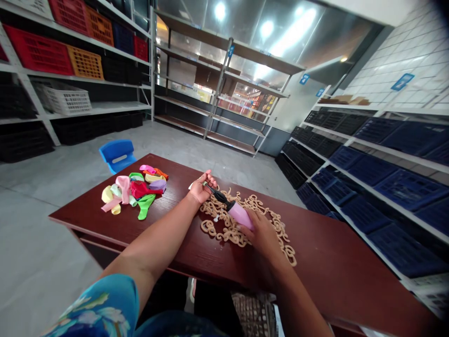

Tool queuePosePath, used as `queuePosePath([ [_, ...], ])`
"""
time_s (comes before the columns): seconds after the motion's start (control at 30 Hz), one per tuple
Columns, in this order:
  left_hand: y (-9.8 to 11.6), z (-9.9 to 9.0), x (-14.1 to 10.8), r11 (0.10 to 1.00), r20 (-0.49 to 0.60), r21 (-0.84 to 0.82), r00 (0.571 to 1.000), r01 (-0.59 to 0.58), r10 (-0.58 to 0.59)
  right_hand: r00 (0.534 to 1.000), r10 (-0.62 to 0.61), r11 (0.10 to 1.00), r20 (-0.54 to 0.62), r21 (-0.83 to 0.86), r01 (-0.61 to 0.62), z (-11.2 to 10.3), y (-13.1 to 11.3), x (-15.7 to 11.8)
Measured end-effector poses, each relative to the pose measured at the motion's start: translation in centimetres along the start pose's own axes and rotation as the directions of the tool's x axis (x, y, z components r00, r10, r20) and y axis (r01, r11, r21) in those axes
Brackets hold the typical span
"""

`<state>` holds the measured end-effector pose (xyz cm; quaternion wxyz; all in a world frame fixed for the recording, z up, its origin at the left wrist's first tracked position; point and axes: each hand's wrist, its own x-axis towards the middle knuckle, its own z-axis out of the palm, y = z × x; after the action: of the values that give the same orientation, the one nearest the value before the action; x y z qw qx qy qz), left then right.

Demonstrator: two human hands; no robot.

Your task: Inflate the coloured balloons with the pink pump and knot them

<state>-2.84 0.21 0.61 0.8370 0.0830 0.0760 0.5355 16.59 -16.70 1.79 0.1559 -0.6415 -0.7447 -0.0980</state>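
My right hand (261, 231) is wrapped round the pink barrel of a hand balloon pump (240, 215). The pump's black nozzle end points up and left toward my left hand (202, 188). That hand is turned palm up at the nozzle tip, its fingers curled, with a pale green balloon (205, 184) pinched there; only small bits of it show. Under the pump lies a curly tan openwork ornament (245, 236) on the table. Left of my left arm is a loose pile of uninflated balloons (135, 189) in several colours.
The dark red-brown table (326, 248) spans the front. A blue chair (117, 154) stands past its left far edge. Shelves with crates (45, 51) line the left, and shelves with blue bins (396, 182) the right. A metal rack (213, 89) stands at the back.
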Motion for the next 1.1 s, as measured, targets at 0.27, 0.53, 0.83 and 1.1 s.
queuePosePath([
  [0.27,-0.9,-0.3,0.2,0.995,0.007,0.086,0.999,-0.044,0.044,1.0,0.025,0.999,-0.008,-0.038,-0.025,0.0,-0.7,0.9],
  [0.53,-0.6,-0.8,1.2,0.988,-0.089,0.094,0.988,-0.121,0.129,1.0,-0.024,0.998,0.019,-0.056,0.025,-0.6,-1.8,3.6],
  [0.83,0.8,-1.4,1.7,0.986,-0.094,-0.007,0.982,-0.165,0.163,0.996,-0.094,0.993,0.009,-0.069,0.094,1.3,-1.6,7.1],
  [1.1,1.7,-0.8,0.7,0.991,0.04,0.077,0.994,-0.107,0.105,0.996,-0.079,0.997,-0.05,0.017,0.08,3.6,0.6,7.0],
])
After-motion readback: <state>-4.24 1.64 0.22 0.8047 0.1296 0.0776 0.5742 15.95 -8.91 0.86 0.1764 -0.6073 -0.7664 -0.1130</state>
